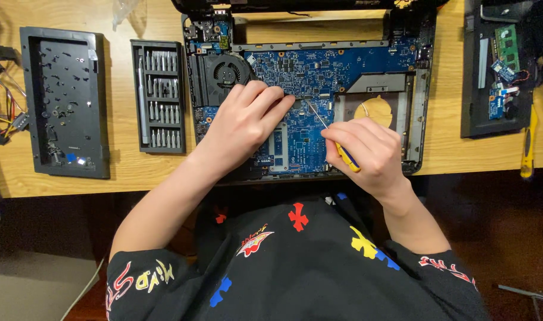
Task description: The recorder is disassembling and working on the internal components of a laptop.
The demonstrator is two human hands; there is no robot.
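An opened laptop base with a blue circuit board (319, 68) lies on the wooden desk (123, 166) in front of me. My left hand (245, 122) rests flat on the board, fingertips near its middle, just below the black cooling fan (226, 72). My right hand (366, 151) grips a small screwdriver (337, 142) with a yellow and blue handle. Its thin metal shaft points up and left, and the tip touches the board near my left fingertips.
A black case of screwdriver bits (158, 95) stands open left of the laptop. Further left lies a black plastic cover (66, 101) and a bundle of coloured wires (1, 89). At the right sits another black panel holding small boards (500, 65), with a yellow tool (528, 142) beside it.
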